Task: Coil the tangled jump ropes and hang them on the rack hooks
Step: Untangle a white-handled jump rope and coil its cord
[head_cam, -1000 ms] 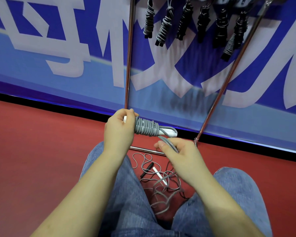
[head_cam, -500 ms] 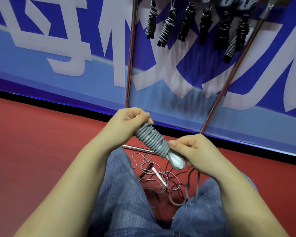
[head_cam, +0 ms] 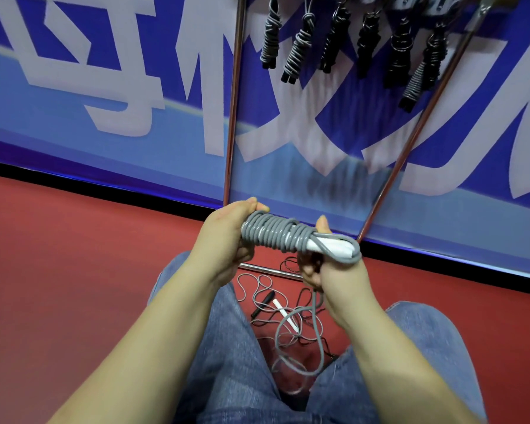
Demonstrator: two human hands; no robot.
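Hands: two, both gripping one rope in front of the rack point(head_cam: 232, 117). The left hand point(head_cam: 227, 237) is curling round the left end of the grey coiled rope point(head_cam: 276, 232); the right hand point(head_cam: 322, 264) is pinching the loose grey cord under the coil's right end, thumb up behind it.
Handles in the coil: white handles point(head_cam: 331, 246) are poking out at the right; how many, I cannot tell.
Hung ropes: six coiled bundles point(head_cam: 300, 50) are dangling from the top of the rack, above the hands.
Loose ropes: a tangle point(head_cam: 288, 313) is lying on the floor below the rack's bottom bar, between the person's knees, with one black handle point(head_cam: 265, 298) and one white handle point(head_cam: 285, 315) showing; the number of cords is hard to make out.
Cut off: the rack's hooks are running out of the top edge.
Surface: red floor point(head_cam: 74, 270), with a blue-and-white banner point(head_cam: 120, 87) standing behind the rack.
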